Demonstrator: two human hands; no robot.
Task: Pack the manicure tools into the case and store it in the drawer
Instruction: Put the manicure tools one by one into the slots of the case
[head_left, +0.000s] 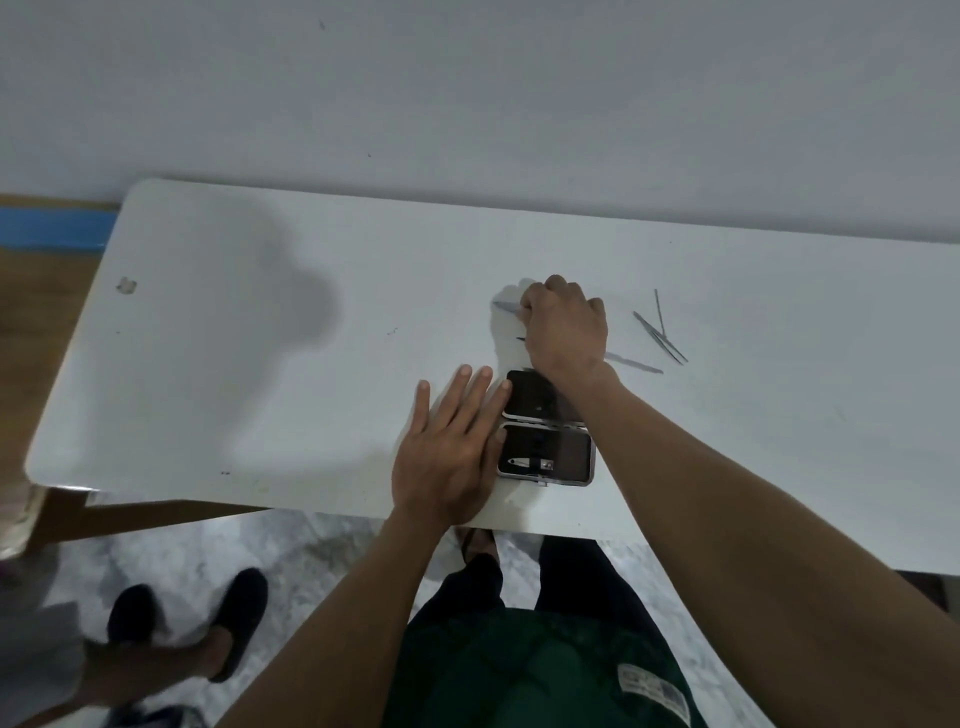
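A white table (260, 364) stands against a pale wall (467, 93). The left hand (447, 447) lies flat beside the open case (545, 447). The right hand (566, 327) curls around a thin metal tool (506, 307).

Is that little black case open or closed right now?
Open. The case lies spread flat on the table, both halves facing up, with a small tool in the near half.

Right hand (566, 325) hides most of metal tool (508, 307).

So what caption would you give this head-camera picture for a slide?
Left hand steadies the open case on the white table while the right hand picks up a metal tool.
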